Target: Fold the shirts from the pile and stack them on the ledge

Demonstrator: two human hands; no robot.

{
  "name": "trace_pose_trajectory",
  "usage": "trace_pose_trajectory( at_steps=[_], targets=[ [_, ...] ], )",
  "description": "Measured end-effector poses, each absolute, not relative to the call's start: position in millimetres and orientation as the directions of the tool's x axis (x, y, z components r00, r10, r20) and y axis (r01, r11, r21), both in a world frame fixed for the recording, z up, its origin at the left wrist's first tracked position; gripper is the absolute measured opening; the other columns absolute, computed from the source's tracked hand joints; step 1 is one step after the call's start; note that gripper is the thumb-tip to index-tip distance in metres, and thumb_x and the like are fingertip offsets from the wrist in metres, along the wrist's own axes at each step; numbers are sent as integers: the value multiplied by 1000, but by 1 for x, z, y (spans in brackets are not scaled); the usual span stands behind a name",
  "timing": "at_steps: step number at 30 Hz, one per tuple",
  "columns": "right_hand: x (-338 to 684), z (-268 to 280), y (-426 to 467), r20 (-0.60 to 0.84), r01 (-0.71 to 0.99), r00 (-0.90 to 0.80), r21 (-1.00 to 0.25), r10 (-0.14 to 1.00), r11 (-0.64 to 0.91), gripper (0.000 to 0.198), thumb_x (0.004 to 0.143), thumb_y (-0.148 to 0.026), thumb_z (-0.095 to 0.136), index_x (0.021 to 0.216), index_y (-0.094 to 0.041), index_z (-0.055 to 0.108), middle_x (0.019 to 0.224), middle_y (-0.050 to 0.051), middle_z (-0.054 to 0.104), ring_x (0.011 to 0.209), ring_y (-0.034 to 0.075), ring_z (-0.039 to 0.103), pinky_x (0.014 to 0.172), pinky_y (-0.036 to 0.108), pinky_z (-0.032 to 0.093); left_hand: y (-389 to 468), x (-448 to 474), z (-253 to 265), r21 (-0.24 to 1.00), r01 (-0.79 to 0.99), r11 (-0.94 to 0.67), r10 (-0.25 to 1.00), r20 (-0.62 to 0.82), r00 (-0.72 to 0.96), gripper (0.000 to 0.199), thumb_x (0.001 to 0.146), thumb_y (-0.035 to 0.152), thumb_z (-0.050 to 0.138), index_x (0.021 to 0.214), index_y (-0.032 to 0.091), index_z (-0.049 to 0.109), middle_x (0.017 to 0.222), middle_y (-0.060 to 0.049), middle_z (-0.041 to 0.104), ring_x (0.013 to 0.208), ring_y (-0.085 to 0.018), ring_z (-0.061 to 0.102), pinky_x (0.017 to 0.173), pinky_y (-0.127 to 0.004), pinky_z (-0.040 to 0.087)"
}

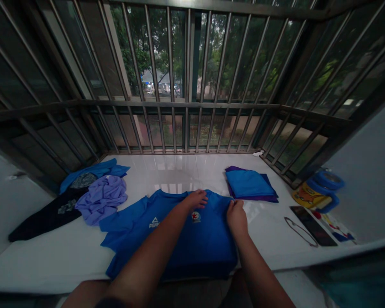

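A blue T-shirt (179, 239) lies spread front side up on the white ledge, with a white PEAK logo and a round badge on its chest. My left hand (196, 199) rests on the shirt near the collar, just above the badge, its fingers partly spread. At the shirt's right edge, my right hand (237, 216) is closed on the cloth by the sleeve, thumb and fingers together. The right sleeve does not lie out flat like the left one. My left forearm covers part of the shirt front and logo.
Crumpled clothes, among them a lilac garment (104, 199) and a dark one (45, 218), lie at left. Folded blue and purple cloth (250, 184) sits at back right. A blue-yellow container (317, 192), a dark flat object (312, 226) and a cord loop stand right. Metal bars (188, 104) close the back.
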State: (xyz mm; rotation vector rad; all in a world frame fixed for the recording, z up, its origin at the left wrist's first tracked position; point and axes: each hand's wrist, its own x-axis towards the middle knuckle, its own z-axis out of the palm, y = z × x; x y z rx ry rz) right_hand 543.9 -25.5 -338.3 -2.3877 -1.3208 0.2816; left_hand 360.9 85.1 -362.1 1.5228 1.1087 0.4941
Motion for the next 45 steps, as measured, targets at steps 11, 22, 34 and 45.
trace_pose_trajectory(
  at_steps=[11, 22, 34, 45],
  targets=[
    [500, -357, -97, 241, 811, -409, -346, 880, 472, 21, 100, -18, 68, 119, -25, 73, 129, 7, 75, 120, 27, 68, 108, 44, 54, 131, 380, -376, 929, 346, 131, 870, -275, 409, 69, 90, 68, 76, 135, 18, 61, 126, -16, 79, 110, -28, 78, 94, -41, 62],
    [560, -425, -99, 322, 917, -238, -235, 916, 321, 39, 105, -21, 57, 142, -23, 71, 152, 10, 70, 139, 31, 66, 120, 53, 53, 95, 324, -356, 655, 683, -324, 932, 96, 350, 44, 94, 17, 65, 138, 18, 70, 167, -15, 56, 160, -31, 46, 135, -47, 31],
    [603, -443, -125, 434, 957, -150, -163, 888, 241, 38, 106, -34, 53, 138, -24, 73, 148, 14, 70, 133, 35, 67, 113, 56, 55, -45, 50, -357, 28, 902, 431, 901, -56, -430, 58, 99, 53, 57, 129, 4, 69, 127, -30, 69, 124, -49, 66, 97, -55, 55],
    [487, -384, -127, 285, 733, -167, -605, 944, 312, 38, 110, -36, 47, 140, -23, 66, 135, 15, 74, 115, 27, 76, 103, 44, 63, -61, 114, -320, 579, 788, -210, 978, 115, 177, 64, 104, 49, 61, 161, 25, 44, 140, -13, 73, 129, -31, 71, 108, -45, 57]
  ],
)
